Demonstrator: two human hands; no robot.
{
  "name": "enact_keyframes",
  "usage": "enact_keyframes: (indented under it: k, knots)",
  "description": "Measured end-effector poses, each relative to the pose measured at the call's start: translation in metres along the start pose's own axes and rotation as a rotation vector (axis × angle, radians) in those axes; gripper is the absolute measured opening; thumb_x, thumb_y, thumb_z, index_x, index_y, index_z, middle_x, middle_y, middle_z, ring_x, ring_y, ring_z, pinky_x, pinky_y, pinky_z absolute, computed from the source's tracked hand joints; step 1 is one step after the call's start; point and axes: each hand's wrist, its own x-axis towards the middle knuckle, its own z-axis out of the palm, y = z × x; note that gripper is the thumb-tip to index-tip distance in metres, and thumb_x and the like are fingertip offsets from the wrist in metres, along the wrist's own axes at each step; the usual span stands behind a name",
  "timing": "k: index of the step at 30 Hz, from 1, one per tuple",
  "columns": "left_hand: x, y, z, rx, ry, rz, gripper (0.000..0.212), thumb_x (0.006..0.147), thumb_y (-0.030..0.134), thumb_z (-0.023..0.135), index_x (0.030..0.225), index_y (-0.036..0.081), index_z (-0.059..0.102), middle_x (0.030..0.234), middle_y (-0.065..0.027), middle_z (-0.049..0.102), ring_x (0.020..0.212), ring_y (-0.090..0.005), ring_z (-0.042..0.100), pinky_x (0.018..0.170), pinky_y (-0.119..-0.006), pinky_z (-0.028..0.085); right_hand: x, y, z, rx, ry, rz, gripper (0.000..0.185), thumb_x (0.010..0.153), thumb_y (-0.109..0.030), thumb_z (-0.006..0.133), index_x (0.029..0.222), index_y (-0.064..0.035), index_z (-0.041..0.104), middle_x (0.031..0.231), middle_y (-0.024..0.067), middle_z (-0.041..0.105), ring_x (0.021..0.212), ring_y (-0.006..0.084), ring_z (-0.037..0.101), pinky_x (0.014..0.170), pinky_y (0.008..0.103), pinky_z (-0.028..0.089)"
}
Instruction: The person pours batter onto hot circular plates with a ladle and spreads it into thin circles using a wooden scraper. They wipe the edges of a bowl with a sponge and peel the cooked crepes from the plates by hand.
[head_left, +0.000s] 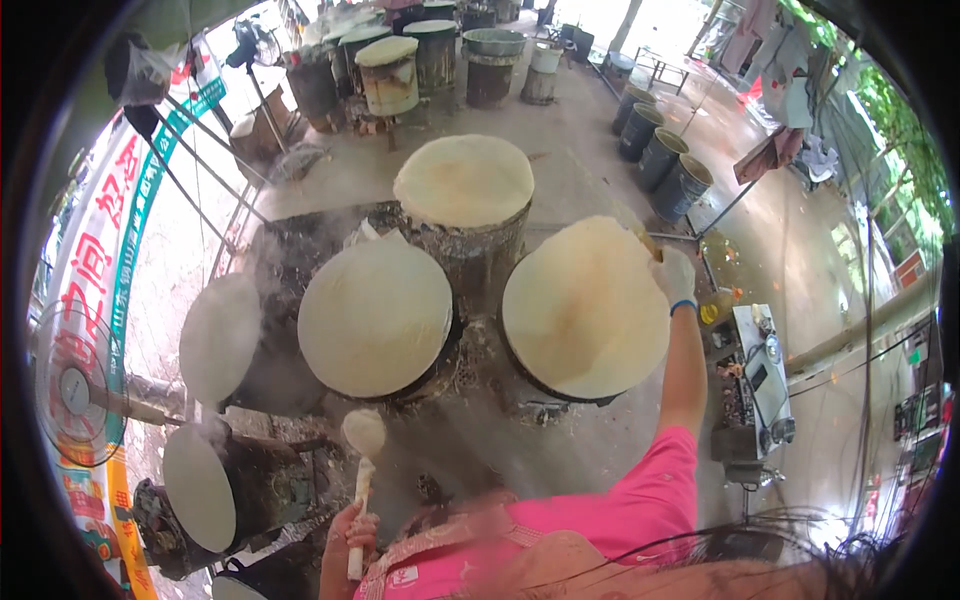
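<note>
My left hand (355, 534) grips the pale handle of a ladle (365, 433), its rounded end raised and coated with what looks like batter. A white glove covers my right hand (675, 276), which reaches to the far right edge of a large thin flatbread (585, 307) on the right round griddle. Its fingers close on a small brownish flat tool (649, 243), perhaps a scraper, partly hidden by the glove. The flatbread extends past the griddle's far rim and has browned patches. Left of it, a paler flatbread (375, 319) covers another griddle.
Beyond the griddles, round flatbreads (465, 180) top a drum-like stand. More pale-topped griddles (220, 341) line the left, with steam rising. A fan (75, 391) and a banner bearing writing (112, 202) stand there. Several dark buckets (660, 157) and a metal bench (761, 382) are at right.
</note>
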Motion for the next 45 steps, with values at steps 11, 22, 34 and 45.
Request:
enact_keyframes:
  k: [11,22,34,45]
  knots:
    - [-0.029,0.055,0.036,0.048,-0.106,-0.065,0.036,0.095,0.031,0.047,0.069,0.007,0.038,0.057,0.0006,0.036,0.041,-0.0087,0.036,0.035,-0.024,0.031,0.154,-0.196,-0.088,-0.123,0.040,-0.207,0.026,0.075,-0.022,0.051,0.086,-0.0037,0.067,0.091,0.0233,0.064,0.088,0.0375,0.062,0.078,0.0459,0.048]
    - [0.009,0.075,0.016,0.407,-0.140,0.177,0.031,0.092,0.039,0.051,0.077,0.012,0.049,0.055,0.0019,0.037,0.041,-0.0092,0.033,0.036,-0.022,0.029,0.234,-0.331,-0.043,-0.255,0.494,-0.713,0.015,0.079,-0.023,0.056,0.083,-0.0091,0.061,0.085,0.0137,0.065,0.074,0.0317,0.064,0.065,0.0446,0.050]
    - [0.030,0.035,0.031,0.115,0.067,0.563,0.024,0.092,0.037,0.051,0.086,0.014,0.050,0.056,0.0013,0.038,0.042,-0.0091,0.034,0.036,-0.021,0.030,0.105,-0.333,0.303,-0.134,0.047,-0.766,0.018,0.078,-0.022,0.053,0.087,-0.0096,0.062,0.079,0.0104,0.064,0.069,0.0305,0.064,0.055,0.0447,0.050]
    - [0.031,0.055,0.014,0.168,0.003,0.614,0.020,0.092,0.035,0.051,0.095,0.015,0.052,0.058,0.0008,0.039,0.043,-0.0090,0.034,0.035,-0.021,0.030,0.056,-0.394,0.216,0.553,-0.345,-0.319,0.055,0.072,-0.047,0.064,0.109,-0.0057,0.061,0.102,0.0236,0.062,0.096,0.0370,0.060,0.082,0.0440,0.047]
